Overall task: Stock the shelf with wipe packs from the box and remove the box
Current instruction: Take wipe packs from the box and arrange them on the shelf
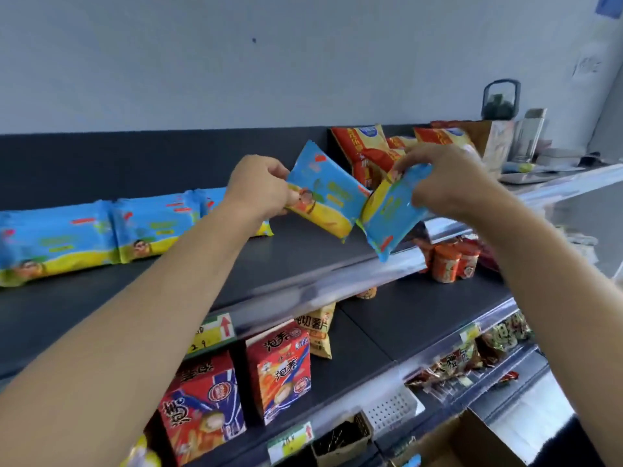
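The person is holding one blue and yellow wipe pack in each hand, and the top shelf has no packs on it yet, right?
Not quite. The head view shows the left hand and right hand each holding a wipe pack, but the top shelf already has a row of wipe packs lying along its left side.

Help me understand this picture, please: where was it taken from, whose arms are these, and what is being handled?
There is no machine here. A person wears one camera on the head, so the single view looks forward and down along both bare arms. The left hand grips one blue and yellow wipe pack; the right hand grips a second wipe pack. Both packs are tilted, above the dark top shelf. To the left, a row of wipe packs already lies on that shelf. Further right on it stand red snack bags. Lower shelves hold red cartons and orange cups. A cardboard box shows at the bottom right.
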The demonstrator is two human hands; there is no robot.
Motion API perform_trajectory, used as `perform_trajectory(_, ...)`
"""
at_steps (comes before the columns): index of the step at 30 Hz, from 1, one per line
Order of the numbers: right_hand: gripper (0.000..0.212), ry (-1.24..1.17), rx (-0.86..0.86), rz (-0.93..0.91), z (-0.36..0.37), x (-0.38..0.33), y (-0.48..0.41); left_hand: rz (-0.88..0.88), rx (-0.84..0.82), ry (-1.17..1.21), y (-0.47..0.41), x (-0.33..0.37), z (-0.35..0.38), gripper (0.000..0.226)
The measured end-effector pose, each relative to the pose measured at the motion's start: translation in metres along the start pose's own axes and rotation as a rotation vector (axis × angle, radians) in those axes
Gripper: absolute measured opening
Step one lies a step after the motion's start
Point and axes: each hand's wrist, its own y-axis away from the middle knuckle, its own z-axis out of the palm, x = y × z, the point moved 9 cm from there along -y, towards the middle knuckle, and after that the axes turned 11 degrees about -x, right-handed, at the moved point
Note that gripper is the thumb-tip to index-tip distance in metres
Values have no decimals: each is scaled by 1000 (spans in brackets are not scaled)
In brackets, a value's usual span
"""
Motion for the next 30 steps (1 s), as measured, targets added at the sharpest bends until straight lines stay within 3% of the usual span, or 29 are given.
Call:
perform_trajectory(3,48,-40,1,-84,18,-32,-17,-55,90,23,10,-23,-42,22)
perform_trajectory(10,32,-22,6,-248,71,-104,-51,-158,303,59,39,-74,-127,28)
perform_trajectory(20,34,105,-144,-482,141,-180,-65,-274,534,43,70,-132,-208,12)
perform_trajectory(26,41,229,-218,-538,181,-207,-82,-335,559,-14,79,-154,-232,15)
perform_trajectory(30,48,352,-361,-515,221,-206,-96,-373,552,12,78,-170,-233,36)
